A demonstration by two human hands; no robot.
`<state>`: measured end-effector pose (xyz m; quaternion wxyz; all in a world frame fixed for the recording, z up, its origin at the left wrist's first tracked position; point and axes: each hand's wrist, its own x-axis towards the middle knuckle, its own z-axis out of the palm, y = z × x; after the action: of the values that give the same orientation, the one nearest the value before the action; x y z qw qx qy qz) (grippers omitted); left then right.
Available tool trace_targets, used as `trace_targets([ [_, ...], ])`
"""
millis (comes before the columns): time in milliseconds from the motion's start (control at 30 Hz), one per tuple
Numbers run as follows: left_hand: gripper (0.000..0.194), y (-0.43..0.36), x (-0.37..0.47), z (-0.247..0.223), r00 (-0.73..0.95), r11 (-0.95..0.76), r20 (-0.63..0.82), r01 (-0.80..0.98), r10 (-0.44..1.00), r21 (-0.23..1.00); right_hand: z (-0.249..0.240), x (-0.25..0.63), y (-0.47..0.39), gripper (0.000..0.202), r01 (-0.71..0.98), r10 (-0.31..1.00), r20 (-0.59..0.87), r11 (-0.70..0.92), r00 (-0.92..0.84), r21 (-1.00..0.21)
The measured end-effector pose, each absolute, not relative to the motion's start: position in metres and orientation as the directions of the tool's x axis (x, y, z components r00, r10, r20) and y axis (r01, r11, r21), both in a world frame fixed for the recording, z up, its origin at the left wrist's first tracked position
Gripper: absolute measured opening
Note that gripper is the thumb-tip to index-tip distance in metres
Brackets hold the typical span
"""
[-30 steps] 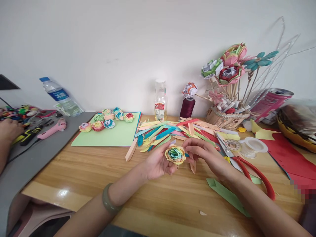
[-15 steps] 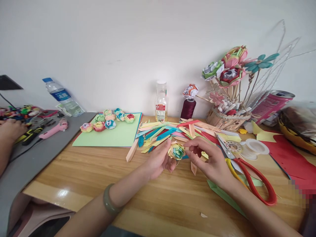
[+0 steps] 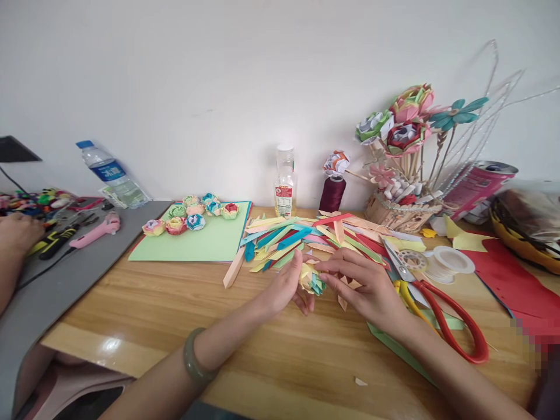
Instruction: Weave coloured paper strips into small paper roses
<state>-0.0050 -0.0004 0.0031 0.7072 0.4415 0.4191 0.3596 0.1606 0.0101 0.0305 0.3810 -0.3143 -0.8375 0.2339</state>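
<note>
A small paper flower [image 3: 311, 279] in pale yellow, green and teal is held above the wooden table [image 3: 175, 315]. My left hand [image 3: 286, 286] grips it from the left, thumb up along its side and fingers beneath. The fingertips of my right hand [image 3: 361, 280] pinch at the flower's upper right edge. Just behind both hands lies a loose pile of folded paper strips [image 3: 280, 236] in many colours. Red-and-yellow scissors [image 3: 441, 321] rest beside my right forearm.
Several finished paper flowers [image 3: 176, 226] sit on a green sheet [image 3: 188, 248] at the left. A person's hand [image 3: 20, 233] is at the far left, near a pink glue gun [image 3: 98, 229]. Behind stand a clear bottle [image 3: 285, 189], thread spool [image 3: 332, 195] and flower basket [image 3: 400, 213].
The flower has tipped, showing more of its yellow side, with the green and teal part now lower right. My right fingers have moved left onto its upper edge.
</note>
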Motion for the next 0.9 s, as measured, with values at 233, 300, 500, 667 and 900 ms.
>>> trace_targets([
  [233, 0.071, 0.000, -0.005, 0.003, 0.387, 0.322, -0.266, -0.088, 0.883, 0.943, 0.026, 0.162, 0.013, 0.017, 0.386, 0.660, 0.520, 0.745, -0.543, -0.544],
  [300, 0.068, -0.001, -0.004, 0.004, 0.368, 0.292, -0.249, -0.065, 0.896, 0.954, 0.026, 0.161, 0.012, 0.017, 0.414, 0.667, 0.497, 0.740, -0.555, -0.530],
  [500, 0.052, -0.004, -0.003, 0.011, 0.265, 0.181, -0.168, -0.029, 0.950, 0.983, 0.033, 0.157, 0.012, 0.020, 0.351, 0.780, 0.377, 0.580, -0.499, -0.735],
  [667, 0.048, -0.005, -0.004, 0.014, 0.216, 0.085, -0.076, -0.036, 0.973, 0.996, 0.037, 0.155, 0.009, 0.025, 0.320, 0.911, 0.224, 0.339, -0.345, -0.885],
  [900, 0.044, -0.007, -0.006, 0.015, 0.188, -0.013, 0.017, -0.025, 0.982, 1.000, 0.036, 0.153, 0.007, 0.027, 0.293, 0.921, 0.070, 0.194, -0.384, -0.936],
])
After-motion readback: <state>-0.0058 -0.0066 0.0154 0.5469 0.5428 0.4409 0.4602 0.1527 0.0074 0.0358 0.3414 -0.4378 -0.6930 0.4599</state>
